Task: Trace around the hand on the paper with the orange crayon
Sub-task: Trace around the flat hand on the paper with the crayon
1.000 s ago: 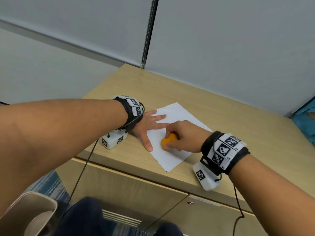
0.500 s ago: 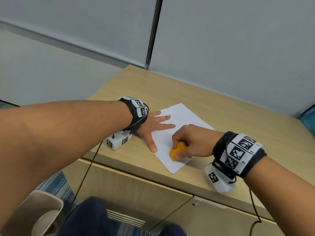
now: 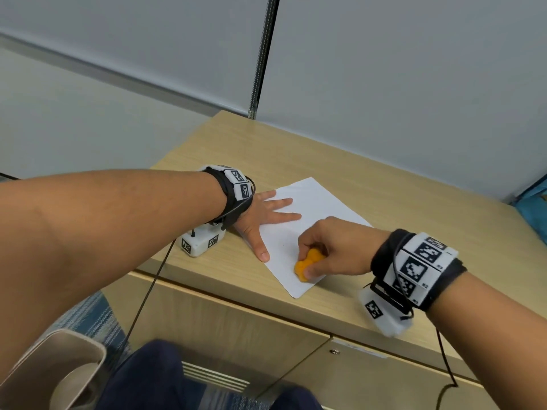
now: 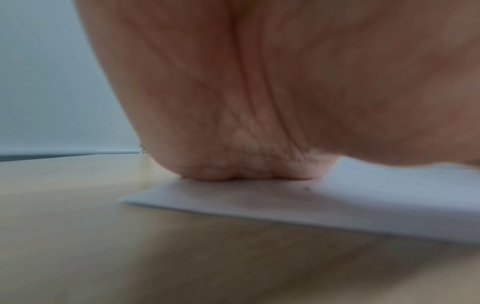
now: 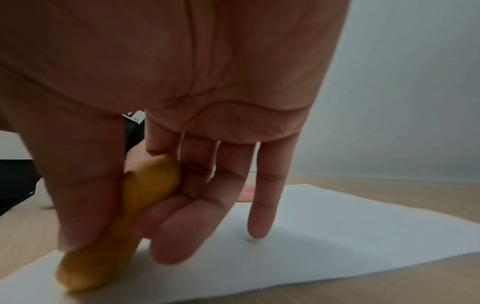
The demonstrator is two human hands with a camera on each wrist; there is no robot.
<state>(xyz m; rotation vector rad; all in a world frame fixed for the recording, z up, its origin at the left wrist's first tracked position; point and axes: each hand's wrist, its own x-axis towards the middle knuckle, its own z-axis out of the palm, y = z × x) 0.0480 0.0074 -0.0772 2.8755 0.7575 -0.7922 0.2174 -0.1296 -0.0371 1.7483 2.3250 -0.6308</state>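
A white sheet of paper (image 3: 316,208) lies on the wooden cabinet top (image 3: 414,220). My left hand (image 3: 266,214) rests flat on the paper's left part, fingers spread, thumb over the left edge onto the wood. In the left wrist view the heel of the left hand (image 4: 246,168) presses on the paper (image 4: 337,205). My right hand (image 3: 328,247) pinches a chunky orange crayon (image 3: 307,263) between thumb and fingers, its tip down on the paper near the front corner. The right wrist view shows the crayon (image 5: 114,236) on the paper (image 5: 337,246), little finger touching the sheet.
The cabinet's front edge (image 3: 236,288) runs just below the paper's corner, drawers beneath. Grey walls stand behind. A beige bin (image 3: 59,377) sits on the floor at lower left. Something blue (image 3: 532,208) lies at the far right edge.
My right hand has drawn the crayon away from the left hand's thumb, toward the paper's front corner. The left hand has stayed flat in place.
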